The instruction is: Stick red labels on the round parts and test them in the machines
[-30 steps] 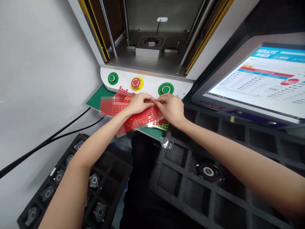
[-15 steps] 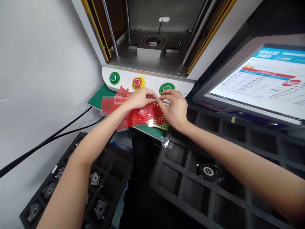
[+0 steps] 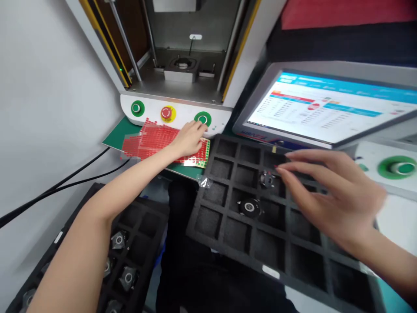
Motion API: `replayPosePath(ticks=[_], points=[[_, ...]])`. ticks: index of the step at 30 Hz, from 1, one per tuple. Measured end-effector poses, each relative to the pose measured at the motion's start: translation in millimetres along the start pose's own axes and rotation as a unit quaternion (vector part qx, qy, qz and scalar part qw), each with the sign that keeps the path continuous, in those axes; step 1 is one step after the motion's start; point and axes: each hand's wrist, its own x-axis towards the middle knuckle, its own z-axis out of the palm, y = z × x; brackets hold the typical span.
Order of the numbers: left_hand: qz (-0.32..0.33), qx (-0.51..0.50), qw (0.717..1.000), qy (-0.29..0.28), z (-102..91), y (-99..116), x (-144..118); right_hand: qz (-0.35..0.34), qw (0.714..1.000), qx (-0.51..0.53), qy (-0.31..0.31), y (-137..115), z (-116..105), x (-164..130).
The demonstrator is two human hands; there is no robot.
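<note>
My left hand (image 3: 189, 139) lies flat on a pile of red sticker sheets (image 3: 150, 139) on a green mat (image 3: 112, 135), just below the machine's right green button (image 3: 202, 118). My right hand (image 3: 329, 195), blurred, hovers with fingers spread over a black foam tray (image 3: 224, 219). Its fingertips are just right of a small round metal part (image 3: 267, 179) in one cell. A second round part (image 3: 249, 207) sits one cell nearer. Whether a sticker clings to a fingertip I cannot tell.
The machine's front panel carries a left green button (image 3: 137, 108) and a red stop button (image 3: 167, 113). A tilted monitor (image 3: 319, 108) stands at right, with another green button (image 3: 399, 167) beside it. A second foam tray (image 3: 130, 226) with several parts lies lower left; black cables (image 3: 65, 182) run along the wall.
My right hand left the sticker sheets and swung right, out over the foam tray. My left hand stayed on the sheets. The view turned right and down.
</note>
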Motion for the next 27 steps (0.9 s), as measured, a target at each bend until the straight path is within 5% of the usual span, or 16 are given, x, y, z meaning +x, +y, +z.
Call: replayPosePath(ticks=[5, 9, 12, 16, 22, 27], points=[[-0.033, -0.015, 0.996, 0.087, -1.2, 5, -22, 0.062, 0.994, -0.084, 0.013, -3, -71, -62], [-0.062, -0.035, 0.994, 0.083, -10.8, 60, -34, 0.272, 0.959, -0.061, 0.039, -23, -98, -99], [-0.026, -0.07, 0.996, -0.038, -10.6, 117, -45, 0.384, 0.915, 0.009, 0.124, -41, -97, -116], [-0.028, -0.079, 0.983, -0.162, -4.4, 168, -57, 0.393, 0.9, 0.057, 0.178, -57, -90, -132], [-0.099, -0.087, 0.976, -0.172, 0.4, 185, -58, 0.412, 0.879, 0.132, 0.199, -66, -90, -144], [-0.134, -0.118, 0.976, -0.127, -0.1, 189, -61, 0.412, 0.876, 0.19, 0.16, -77, -85, -142]])
